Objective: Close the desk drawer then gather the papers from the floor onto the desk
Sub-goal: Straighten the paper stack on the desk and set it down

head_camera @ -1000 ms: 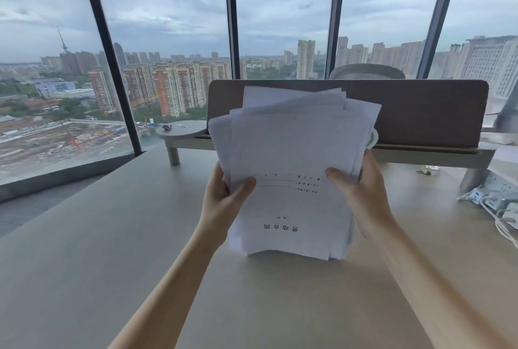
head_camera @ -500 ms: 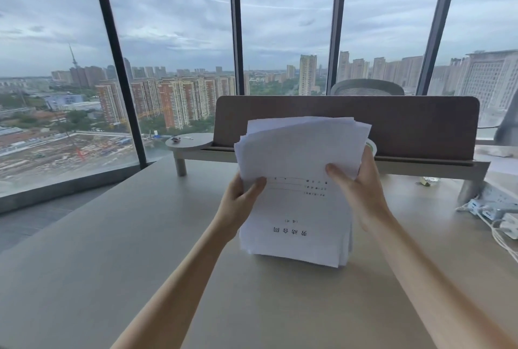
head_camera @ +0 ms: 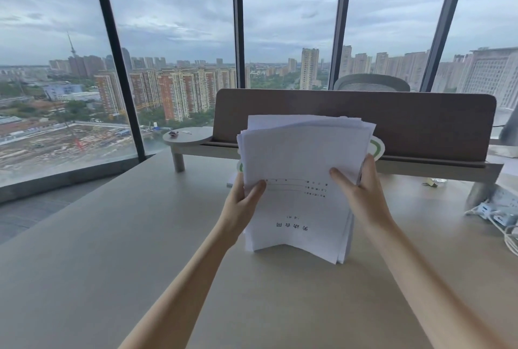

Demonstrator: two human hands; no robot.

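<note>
A stack of white papers stands upright on its bottom edge on the light desk, printed side toward me with the text upside down. My left hand grips the stack's left edge, thumb on the front sheet. My right hand grips the right edge the same way. The sheets' edges are roughly aligned, and the bottom of the front sheet bows up a little. The drawer and the floor are out of view.
A brown divider panel on a raised shelf runs across the desk's far side. A white-and-green object sits behind the papers. A power strip with cables lies at the right. Tall windows stand beyond; a chair back shows over the panel.
The fanned, uneven sheets have been squared into a neater stack standing on the desk. Both hands stayed on the stack's sides. The head view tilted up slightly.
</note>
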